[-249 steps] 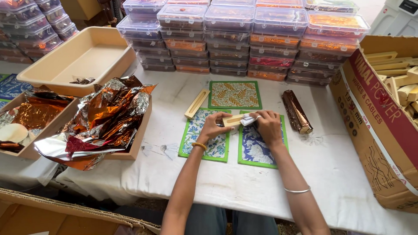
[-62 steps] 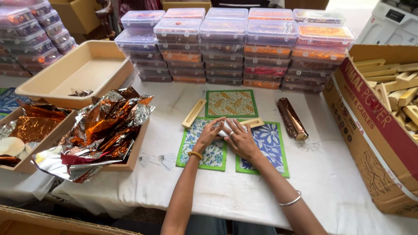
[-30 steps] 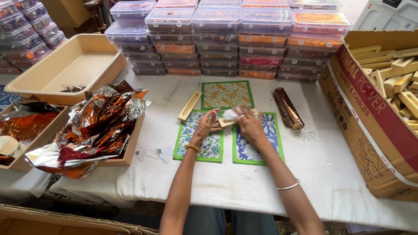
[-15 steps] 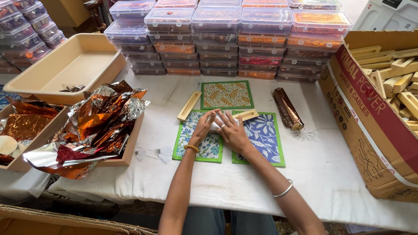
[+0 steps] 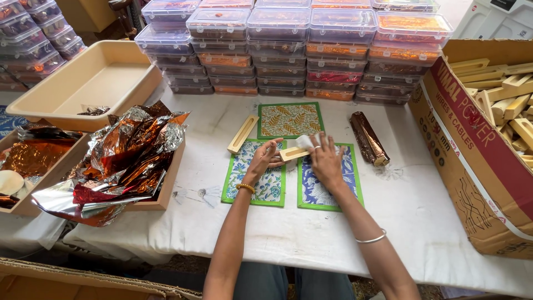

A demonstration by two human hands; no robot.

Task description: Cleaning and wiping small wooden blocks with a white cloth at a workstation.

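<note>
A small pale wooden block [image 5: 293, 154] lies between two blue-and-green patterned cards [image 5: 256, 172] at the middle of the white-covered bench [image 5: 422, 211], with the left hand [image 5: 265, 163] pinching its near end and the right hand [image 5: 326, 161] closed on its far end together with a bit of white cloth [image 5: 304, 141]. Just behind lie a second wooden block [image 5: 242, 134] and a yellow leaf-patterned card [image 5: 290, 120], and to the right a foil-wrapped bar [image 5: 368, 138]. Further out stand stacked clear lidded containers [image 5: 288, 47], a tray of crumpled copper foil [image 5: 119, 158] on the left and a cardboard box [image 5: 472, 150] of wooden blocks on the right.
</note>
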